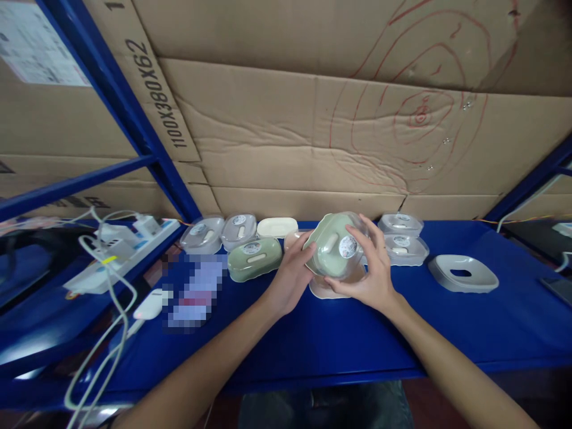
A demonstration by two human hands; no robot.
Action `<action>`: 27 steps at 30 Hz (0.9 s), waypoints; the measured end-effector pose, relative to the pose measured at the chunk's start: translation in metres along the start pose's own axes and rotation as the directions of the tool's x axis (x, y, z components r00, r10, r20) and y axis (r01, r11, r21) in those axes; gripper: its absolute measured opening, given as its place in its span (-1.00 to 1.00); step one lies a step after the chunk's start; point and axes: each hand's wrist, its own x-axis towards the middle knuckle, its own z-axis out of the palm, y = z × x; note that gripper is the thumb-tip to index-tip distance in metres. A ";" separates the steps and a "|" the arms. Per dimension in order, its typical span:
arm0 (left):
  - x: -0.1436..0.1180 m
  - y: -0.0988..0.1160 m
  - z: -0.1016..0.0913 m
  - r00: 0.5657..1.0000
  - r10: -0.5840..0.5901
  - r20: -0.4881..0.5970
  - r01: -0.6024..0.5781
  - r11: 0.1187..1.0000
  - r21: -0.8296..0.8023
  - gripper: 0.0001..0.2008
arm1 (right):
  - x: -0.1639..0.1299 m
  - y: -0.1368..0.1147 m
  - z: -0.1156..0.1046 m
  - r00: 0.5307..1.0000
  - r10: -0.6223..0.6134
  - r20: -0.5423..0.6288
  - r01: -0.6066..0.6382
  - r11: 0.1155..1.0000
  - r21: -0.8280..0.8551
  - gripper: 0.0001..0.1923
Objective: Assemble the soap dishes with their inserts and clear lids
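Both my hands hold up a green soap box (328, 247) with a clear lid and a round patterned sticker, tilted above the blue table. My left hand (292, 274) grips its left edge, while my right hand (373, 268) has thumb and fingers spread around the lid's right side. Below it, partly hidden, lies a pinkish box (324, 290). To the left rests another green box (254, 259) with a sticker. Behind that are two greyish lidded boxes (203, 234) and a cream tray (277, 227). Two more clear-lidded boxes (404, 249) stand to the right.
A grey oval shell (463, 273) with a hole lies on the right of the blue table (322, 339). At left are a white power strip (125, 256), looping cables (118, 333), a white plug-like device (149, 305) and a pixelated item (196, 292). Cardboard (268, 119) stands behind.
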 end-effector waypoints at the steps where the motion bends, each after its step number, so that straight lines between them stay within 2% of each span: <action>1: 0.000 0.000 0.000 1.000 0.006 -0.002 -0.006 1.000 0.005 -0.62 | 0.000 0.000 -0.001 1.000 -0.001 -0.001 0.001 1.000 0.002 0.10; 8: 0.000 -0.002 0.002 1.000 0.014 0.007 -0.014 0.999 -0.029 -0.60 | 0.002 -0.002 -0.005 0.999 0.007 -0.035 -0.006 1.000 0.024 0.06; 14: 0.001 -0.004 -0.003 1.000 0.001 0.001 -0.001 0.999 0.038 -0.52 | 0.000 -0.002 -0.005 0.998 0.053 -0.045 -0.051 0.998 0.041 0.07; 17: 0.001 -0.003 -0.004 1.000 0.003 -0.026 -0.001 0.997 0.083 -0.50 | -0.003 0.000 -0.003 0.994 0.077 -0.082 -0.067 0.991 0.113 0.08; 19: 0.001 -0.002 -0.007 0.997 0.000 -0.073 0.009 0.993 0.118 -0.50 | -0.005 0.003 0.000 0.985 0.141 -0.101 -0.115 0.967 0.227 0.05; 21: 0.004 -0.001 -0.012 0.990 0.001 -0.139 0.021 0.987 0.157 -0.51 | -0.007 0.008 0.003 0.963 0.245 -0.108 -0.183 0.898 0.401 0.00; 24: 0.009 -0.001 -0.020 0.978 0.046 -0.203 0.006 0.969 0.249 -0.53 | -0.006 0.016 0.006 0.906 0.400 -0.135 -0.231 0.738 0.634 -0.02; 25: 0.009 -0.001 -0.021 0.978 0.081 -0.191 -0.021 0.954 0.298 -0.53 | -0.005 0.018 0.006 0.883 0.448 -0.142 -0.238 0.686 0.687 -0.02; 27: 0.007 -0.001 -0.020 0.984 0.154 -0.093 -0.100 0.900 0.425 -0.50 | -0.002 0.019 0.004 0.825 0.554 -0.116 -0.274 0.571 0.773 -0.04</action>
